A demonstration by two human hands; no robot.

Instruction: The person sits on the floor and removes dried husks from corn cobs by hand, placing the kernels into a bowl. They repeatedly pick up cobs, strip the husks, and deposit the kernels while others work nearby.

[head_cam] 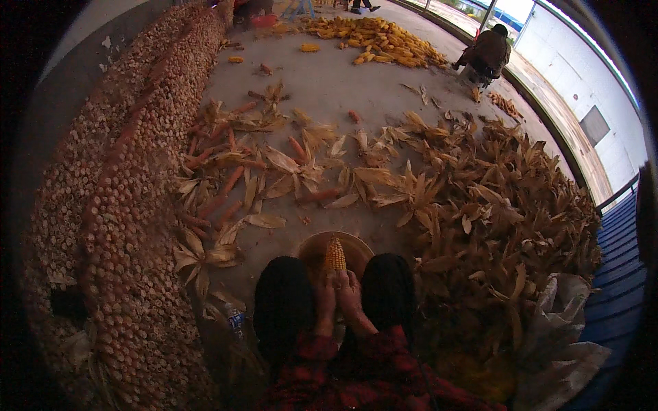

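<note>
Between my knees, a yellow ear of corn point(335, 255) points up and away from me, its kernels showing and its husk off. Around its lower end, my left hand point(326, 298) and my right hand point(350, 295) are closed side by side, nearly touching. Both hands hide the butt of the ear. Beneath it stands a round basin point(360, 244), its far rim visible and its inside in shadow. What lies in the basin is too dark to tell.
Stacked corn cobs point(139, 205) form a long bank on the left. Dry husks point(493, 205) heap up on the right, near a white sack point(560, 308). Bare reddish cobs point(231, 180) litter the floor. Farther off are a pile of yellow ears point(385, 38) and a seated person point(488, 54). A plastic bottle point(236, 319) is beside my left knee.
</note>
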